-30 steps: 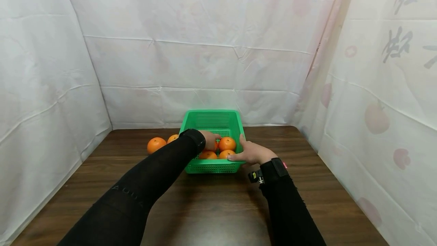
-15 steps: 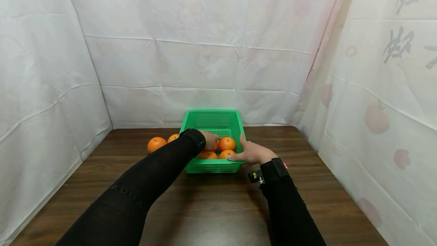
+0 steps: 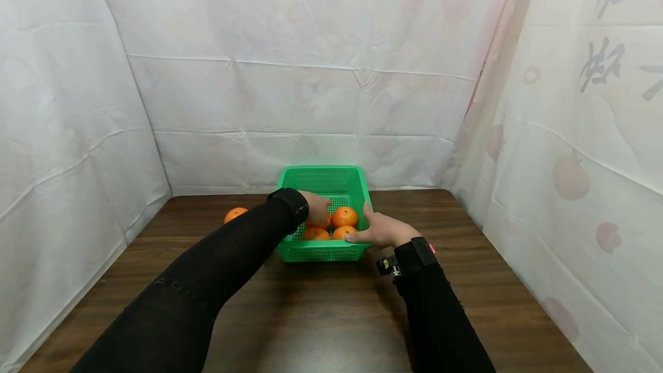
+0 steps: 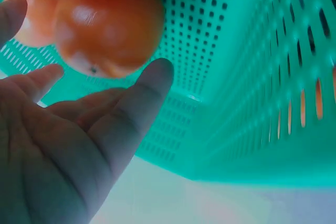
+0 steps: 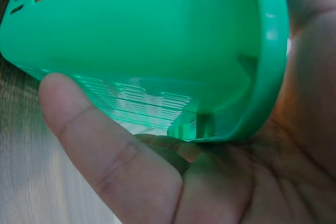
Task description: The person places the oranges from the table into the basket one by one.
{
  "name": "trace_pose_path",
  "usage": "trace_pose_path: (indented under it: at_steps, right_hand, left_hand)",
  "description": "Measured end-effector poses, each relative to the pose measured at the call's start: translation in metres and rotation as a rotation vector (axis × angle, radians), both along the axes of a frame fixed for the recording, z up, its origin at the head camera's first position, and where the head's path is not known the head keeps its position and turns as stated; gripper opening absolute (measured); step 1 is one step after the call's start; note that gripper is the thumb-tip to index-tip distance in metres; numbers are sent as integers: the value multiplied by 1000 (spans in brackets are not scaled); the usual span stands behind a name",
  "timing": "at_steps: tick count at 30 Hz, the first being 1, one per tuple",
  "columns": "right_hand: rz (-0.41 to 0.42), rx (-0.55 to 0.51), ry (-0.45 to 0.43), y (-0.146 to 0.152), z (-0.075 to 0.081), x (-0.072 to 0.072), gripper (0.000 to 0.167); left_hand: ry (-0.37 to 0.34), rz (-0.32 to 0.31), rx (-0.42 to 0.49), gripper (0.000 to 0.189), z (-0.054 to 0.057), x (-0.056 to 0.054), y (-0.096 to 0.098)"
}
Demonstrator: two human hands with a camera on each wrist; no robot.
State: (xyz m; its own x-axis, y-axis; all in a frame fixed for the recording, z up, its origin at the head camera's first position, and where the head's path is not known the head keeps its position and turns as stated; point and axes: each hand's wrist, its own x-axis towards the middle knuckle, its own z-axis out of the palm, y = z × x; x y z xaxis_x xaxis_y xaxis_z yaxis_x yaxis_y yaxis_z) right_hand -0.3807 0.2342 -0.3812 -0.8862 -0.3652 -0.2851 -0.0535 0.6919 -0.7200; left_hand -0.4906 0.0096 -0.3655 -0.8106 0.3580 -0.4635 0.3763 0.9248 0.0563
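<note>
A green plastic basket (image 3: 321,252) with slotted walls stands on the wooden table, holding several oranges (image 3: 344,217) in its near half. Inside it is my left hand (image 3: 317,207). In the left wrist view that hand (image 4: 79,140) has its fingers relaxed and spread, nothing in its grasp, with an orange (image 4: 113,32) just beyond the fingertips. My right hand (image 3: 384,231) grips the basket's near right corner, thumb over the rim. The right wrist view shows this hand (image 5: 210,187) around the rim, its other fingers against the outer wall of the basket (image 5: 157,40).
On the table (image 3: 331,315), left of the basket, another orange (image 3: 235,213) lies partly behind my left sleeve (image 3: 223,269). White printed cloth (image 3: 305,96) hangs behind the table and along both sides.
My left hand has drawn slightly back to the left and up inside the basket. The left forearm now hides the second orange on the table. My right hand keeps its grip.
</note>
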Motion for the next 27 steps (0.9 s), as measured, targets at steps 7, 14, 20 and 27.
trace_pose_path:
  at_steps: [7,14,20,27]
  right_hand:
    - [3,10,15,-1,-1,-2,122]
    - [-6,22,3,-3,-2,-2,125]
    - [-8,14,1,-5,-1,-2,123]
    - [-2,34,18,-4,-4,-2,122]
  left_hand:
    - [79,-76,14,66,29,12,-13]
    - [136,-135,131,59,43,10,-36]
    - [216,-173,196,52,52,19,-60]
    - [268,-196,262,47,45,33,-80]
